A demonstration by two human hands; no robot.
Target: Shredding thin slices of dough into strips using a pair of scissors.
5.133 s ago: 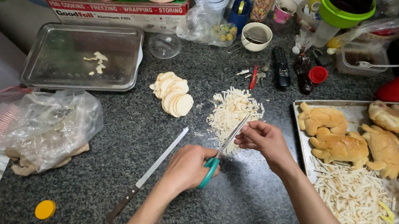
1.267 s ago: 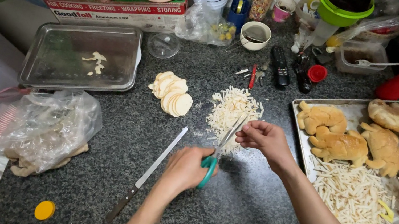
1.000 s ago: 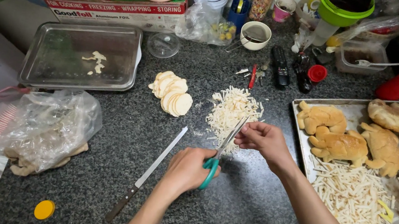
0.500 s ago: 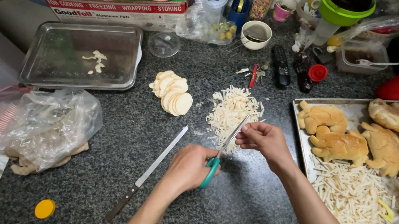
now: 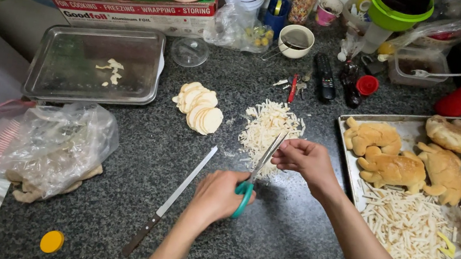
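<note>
Leftmost, at the frame's left edge, a crumpled clear plastic bag [image 5: 56,147] lies soft and slack below a shiny steel tray [image 5: 95,63], and right of them a long thin-bladed knife [image 5: 170,199] rests on the speckled dark bench [image 5: 133,151]. Near the centre the left hand [image 5: 219,195] has its fingers closed through the teal loops of stiff, light scissors [image 5: 256,171], best gripped at those loops, while the right hand [image 5: 305,161] pinches a small pale piece at the blades, over a heap of dry, brittle-looking shreds [image 5: 271,129].
</note>
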